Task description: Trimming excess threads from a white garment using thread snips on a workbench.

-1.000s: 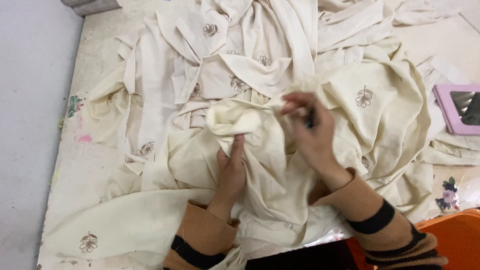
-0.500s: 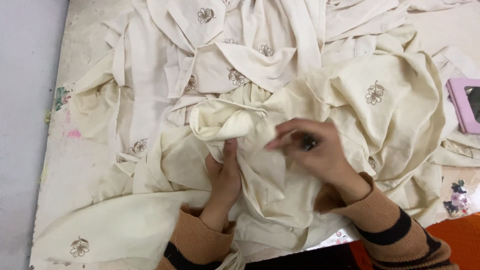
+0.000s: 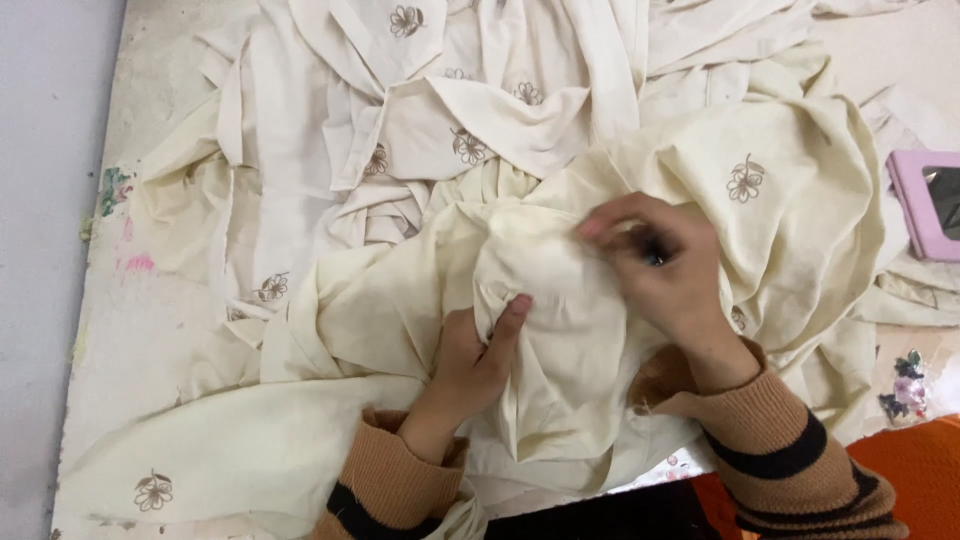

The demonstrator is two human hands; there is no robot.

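The left hand (image 3: 470, 360) pins a bunched fold of cream cloth (image 3: 560, 330) mid-table while the right hand (image 3: 665, 270) pinches a small dark tool (blurred) against it; loose folds could snag or shift.

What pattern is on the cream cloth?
Small brown flower motifs scattered on plain cream cloth, clearest in the head view.

Heaped cream fabric (image 3: 560, 130) crowds ahead; bare table (image 3: 150, 330) lies left.
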